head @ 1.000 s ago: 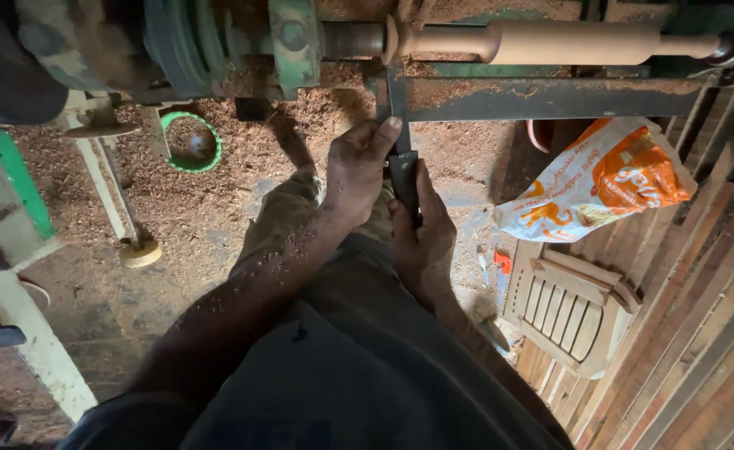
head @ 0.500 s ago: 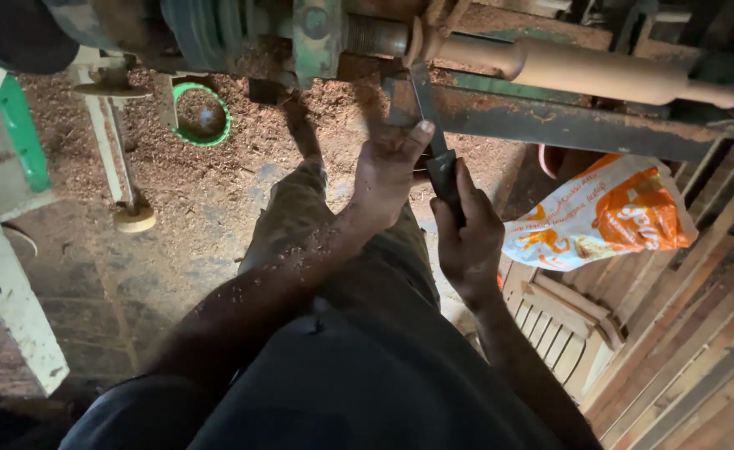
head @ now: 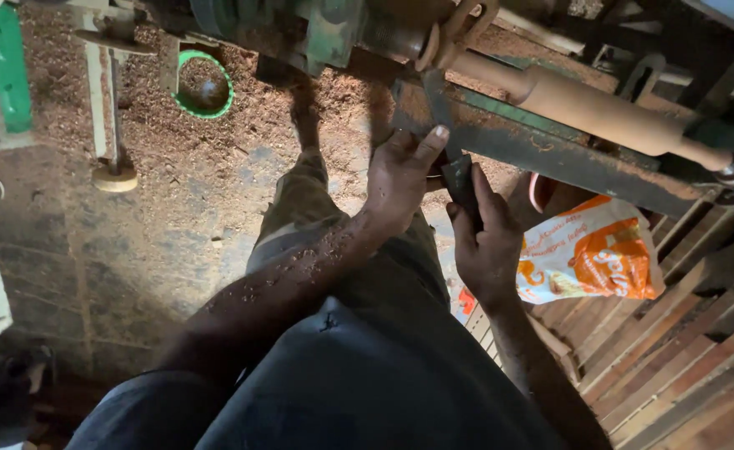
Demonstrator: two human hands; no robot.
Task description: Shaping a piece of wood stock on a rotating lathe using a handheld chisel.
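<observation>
left hand [head: 400, 179] pressed flat against a dark steel chisel blade [head: 439, 108], thumb stretched along it, steadying it on the rusty tool rest [head: 550, 158]. right hand [head: 488, 242] wrapped tight round the dark handle [head: 460, 179] just below. smooth pale wooden cylinder [head: 592, 104] mounted in the green lathe [head: 317, 33] beyond. coarse sawdust over the floor [head: 175, 167]; crinkled orange-and-white plastic bag [head: 592, 254] beside slatted planks.
</observation>
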